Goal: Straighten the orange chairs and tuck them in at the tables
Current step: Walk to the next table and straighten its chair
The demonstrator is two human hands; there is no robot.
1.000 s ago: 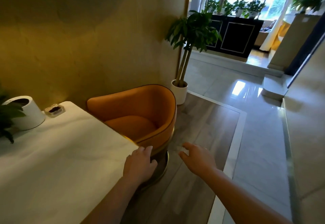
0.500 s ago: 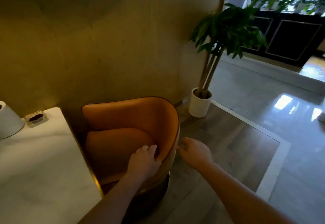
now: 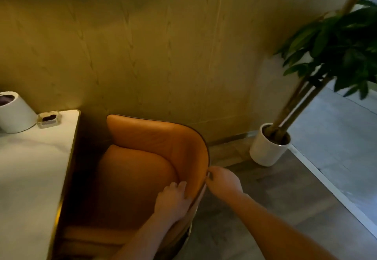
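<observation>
Since half a second ago the view has swung left and down, the plant has slid toward the right edge, and both hands have closed in on the chair's back rim. That orange chair (image 3: 142, 170) stands just beside the white marble desk (image 3: 30, 168), its seat facing the desk edge, with a dark gap between them, so it is not yet tucked in.

The left hand (image 3: 173, 199) curls over the rim from inside, fingers wrapped on the backrest. The right hand (image 3: 223, 181) pinches the outer edge of the same rim with its fingers closed on it.

Judging from this, a hard shove could drive the armrest into the desk's gold-trimmed edge and jolt what stands on it. Both hands hold one side of the back, so a push may spin the chair rather than slide it straight.

The white floor pot (image 3: 269, 147) holds the trunks of a leafy plant. A white cylinder (image 3: 14, 112) on the desk is dark inside; I cannot tell its contents. Beside it, a small clear dish (image 3: 49, 118) holds something dark.
</observation>
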